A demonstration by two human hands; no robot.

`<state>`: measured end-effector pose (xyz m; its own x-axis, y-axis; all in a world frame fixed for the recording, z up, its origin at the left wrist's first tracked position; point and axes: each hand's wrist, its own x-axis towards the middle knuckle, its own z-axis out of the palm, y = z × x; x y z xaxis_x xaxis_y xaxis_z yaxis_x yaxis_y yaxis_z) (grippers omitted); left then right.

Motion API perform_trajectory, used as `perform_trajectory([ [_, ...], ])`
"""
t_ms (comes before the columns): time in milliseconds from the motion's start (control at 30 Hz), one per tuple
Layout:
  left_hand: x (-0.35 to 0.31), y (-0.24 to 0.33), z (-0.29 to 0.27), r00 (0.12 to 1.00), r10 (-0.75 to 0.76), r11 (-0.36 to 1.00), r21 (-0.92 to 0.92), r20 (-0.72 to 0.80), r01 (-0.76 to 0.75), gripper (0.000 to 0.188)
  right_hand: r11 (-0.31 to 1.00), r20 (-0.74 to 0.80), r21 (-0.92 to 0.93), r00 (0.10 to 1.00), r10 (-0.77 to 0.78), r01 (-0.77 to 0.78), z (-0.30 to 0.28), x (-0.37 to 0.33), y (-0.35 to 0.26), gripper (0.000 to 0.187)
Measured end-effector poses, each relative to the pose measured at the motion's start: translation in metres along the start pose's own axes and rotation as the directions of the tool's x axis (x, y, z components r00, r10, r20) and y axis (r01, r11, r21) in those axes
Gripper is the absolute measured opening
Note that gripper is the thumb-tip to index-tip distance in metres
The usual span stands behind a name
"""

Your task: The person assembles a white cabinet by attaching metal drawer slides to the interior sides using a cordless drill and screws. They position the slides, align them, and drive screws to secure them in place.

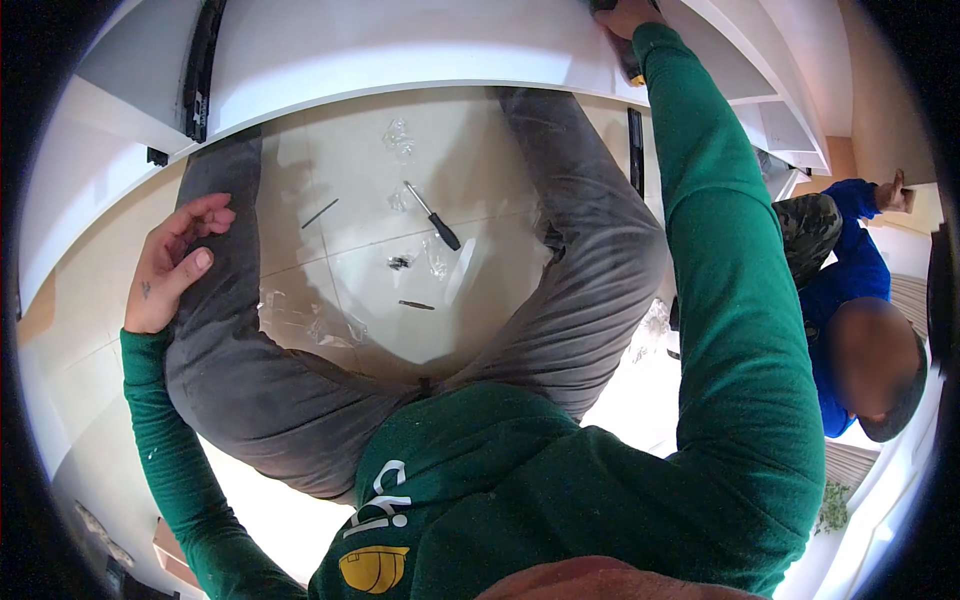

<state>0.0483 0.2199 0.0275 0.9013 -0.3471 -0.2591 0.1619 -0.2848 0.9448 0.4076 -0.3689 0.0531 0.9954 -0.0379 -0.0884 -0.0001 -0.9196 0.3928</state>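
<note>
My left hand (180,262) rests on my left knee, its fingers loosely curled and apart, holding nothing. Reaching far forward, my right hand (628,17) is at the white furniture panel (400,45), closed on a dark tool with a yellow part (633,66); the sleeve and the picture's edge hide much of it. Between my legs, a screwdriver (437,222) with a black handle lies on the tiled floor. Around it are a thin dark rod (320,213), a small heap of black bits (399,263) and a flat dark strip (416,305).
Clear plastic bags (398,138) and crumpled film (325,325) lie on the floor. A black rail (203,75) is on the furniture at left; another dark rail (636,150) stands beyond my right knee. At right, a person in blue (850,265) sits close by.
</note>
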Motion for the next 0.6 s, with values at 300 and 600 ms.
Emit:
perform_trajectory([
  [300,-0.001,0.003,0.000,1.000,0.005,0.999,-0.047,-0.002,-0.005,0.080,1.000,-0.033,0.027,0.999,0.003,-0.002,0.006,0.004,0.003,0.060],
  [600,-0.002,0.003,0.000,1.000,-0.003,1.000,0.008,-0.005,0.003,0.085,0.997,-0.013,0.081,1.000,0.021,-0.020,0.005,0.004,0.005,0.062],
])
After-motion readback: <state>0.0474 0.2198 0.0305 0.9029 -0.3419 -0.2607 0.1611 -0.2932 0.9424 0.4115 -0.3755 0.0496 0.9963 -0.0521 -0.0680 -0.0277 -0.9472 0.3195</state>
